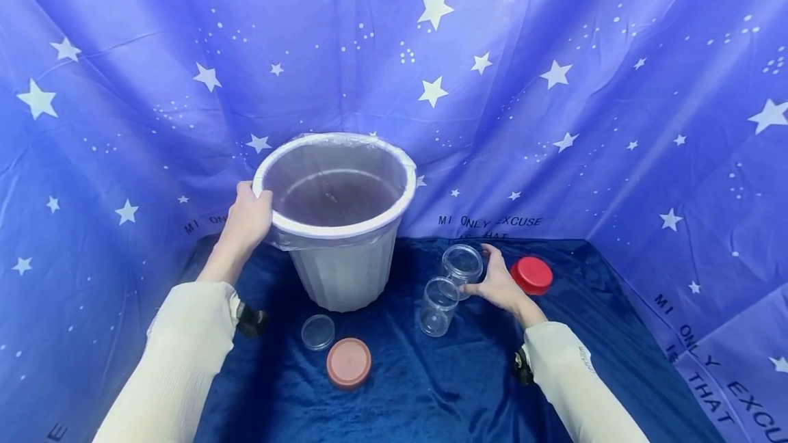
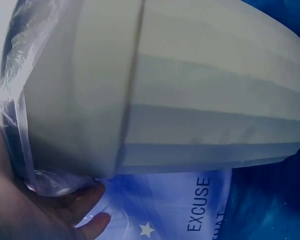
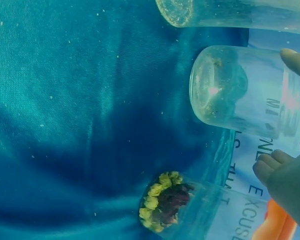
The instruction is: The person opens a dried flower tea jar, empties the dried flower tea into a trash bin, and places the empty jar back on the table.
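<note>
The trash bin (image 1: 343,272) is likely steadied by the gripping left hand (image 1: 249,216); the empty right hand (image 1: 500,284) spreads around a clear jar (image 3: 225,92).

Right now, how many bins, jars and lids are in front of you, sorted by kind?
Bin: 1
Jars: 3 (front jar, back jar, red-capped jar)
Lids: 3 (red lid, pink lid, clear lid)
Total: 7
</note>
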